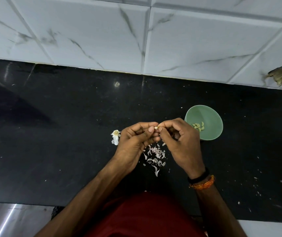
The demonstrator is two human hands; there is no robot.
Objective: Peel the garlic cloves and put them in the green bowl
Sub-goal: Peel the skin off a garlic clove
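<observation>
My left hand (pixel 135 139) and my right hand (pixel 179 135) meet fingertip to fingertip above the black counter, both pinching one small garlic clove (pixel 156 127) between them. Most of the clove is hidden by my fingers. The green bowl (pixel 210 115) stands just right of my right hand and holds several peeled cloves (pixel 198 126). A heap of papery garlic skins (pixel 154 155) lies on the counter under my hands. The white remnant of the garlic bulb (pixel 115 136) lies just left of my left hand.
The black stone counter (pixel 60 134) runs across the view, flecked with bits of skin, more so at the right. A white marbled tile wall (pixel 136 31) rises behind it, with a broken hole (pixel 277 76) at the far right. My red shirt (pixel 145 218) presses the counter's front edge.
</observation>
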